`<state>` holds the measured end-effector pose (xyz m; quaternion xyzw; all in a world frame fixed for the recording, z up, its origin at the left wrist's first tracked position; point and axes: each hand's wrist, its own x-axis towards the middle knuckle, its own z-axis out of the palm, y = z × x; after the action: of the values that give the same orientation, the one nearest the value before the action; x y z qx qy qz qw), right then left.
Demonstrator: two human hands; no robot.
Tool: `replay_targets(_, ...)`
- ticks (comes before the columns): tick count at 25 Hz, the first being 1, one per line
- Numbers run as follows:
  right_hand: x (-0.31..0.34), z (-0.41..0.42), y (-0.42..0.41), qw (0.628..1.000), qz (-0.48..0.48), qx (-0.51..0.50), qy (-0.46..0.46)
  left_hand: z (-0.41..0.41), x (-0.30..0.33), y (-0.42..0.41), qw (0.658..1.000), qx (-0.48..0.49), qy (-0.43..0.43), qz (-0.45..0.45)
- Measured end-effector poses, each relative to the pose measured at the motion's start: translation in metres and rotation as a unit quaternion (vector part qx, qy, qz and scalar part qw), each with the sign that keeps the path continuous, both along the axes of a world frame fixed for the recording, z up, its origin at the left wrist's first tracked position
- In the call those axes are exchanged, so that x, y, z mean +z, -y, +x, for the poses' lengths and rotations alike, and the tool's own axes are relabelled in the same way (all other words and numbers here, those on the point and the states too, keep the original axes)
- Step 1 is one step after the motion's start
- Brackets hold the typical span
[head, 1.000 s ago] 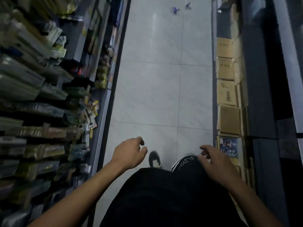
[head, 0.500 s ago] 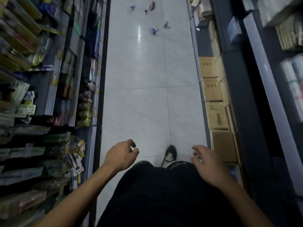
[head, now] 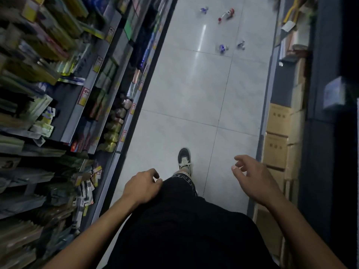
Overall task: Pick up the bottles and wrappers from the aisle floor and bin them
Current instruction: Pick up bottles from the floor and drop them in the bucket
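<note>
1. Since the earlier frames the litter sits lower in view and closer, and one dark shoe (head: 184, 159) is stepped forward on the aisle floor (head: 186, 90).
2. Both hands are empty: the left hand (head: 142, 186) has loosely curled fingers near the dark shorts, and the right hand (head: 250, 178) is spread with relaxed fingers, gripping nothing.
3. Far down the aisle lie a fallen bottle (head: 226, 14) with a red cap, a blue wrapper (head: 204, 10) to its left, and nearer, another blue wrapper (head: 222, 48) beside a silvery wrapper (head: 240, 44).
4. The step in hand is probably the approach: walk close, crouch, take the two nearer wrappers first, one per hand.
5. No bin is in view.
6. Shelf tags on the left and cardboard boxes (head: 276, 121) on the right carry print too blurred to read.
</note>
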<state>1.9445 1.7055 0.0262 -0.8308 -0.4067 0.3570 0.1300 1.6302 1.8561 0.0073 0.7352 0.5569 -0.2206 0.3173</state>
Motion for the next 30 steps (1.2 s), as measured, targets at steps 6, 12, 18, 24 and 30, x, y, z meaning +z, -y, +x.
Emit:
replay_targets(6,0.01,0.054,-0.096,0.998,-0.004,-0.055,-0.001,0.096,0.013,-0.141,0.999,-0.043,0.032,0.008)
replay_targets(12,0.006,0.116,-0.134,0.99,-0.021,-0.136,-0.021,0.227,0.029,-0.259,0.991,-0.115,0.056,0.035)
replay_targets(18,-0.006,0.236,-0.198,0.988,-0.03,-0.151,-0.026,0.372,0.02,-0.342,0.988,-0.137,0.047,0.046)
replay_targets(24,0.003,0.37,-0.294,0.997,-0.036,-0.072,-0.019,0.462,0.027,-0.388,0.995,-0.08,0.037,0.037)
replay_targets(30,0.013,0.468,-0.43,1.0,-0.015,-0.006,-0.007,0.497,0.024,-0.442,1.0,-0.005,0.011,0.001)
